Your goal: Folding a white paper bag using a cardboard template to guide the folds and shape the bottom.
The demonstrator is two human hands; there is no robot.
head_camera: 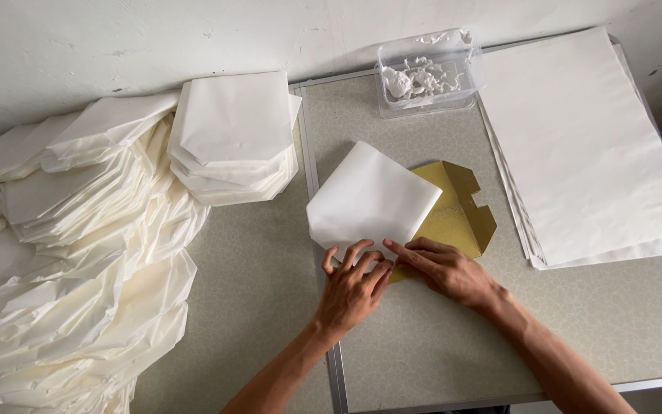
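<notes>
My left hand (352, 287) and right hand (442, 268) press flat, fingers spread, gripping nothing, on smooth folded white paper (373, 198) over a stiff yellow card template (457, 215).

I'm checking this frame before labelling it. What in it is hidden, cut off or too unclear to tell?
Head view:
- Brown card: mostly covered by the folded white paper.
- Paper's near edge: hidden under the left hand and right hand.
- Clear plastic tub: white lumps inside, kind unclear.
- Pile of folded papers: cut off by the left edge.
- Flat sheets: count unclear.
</notes>
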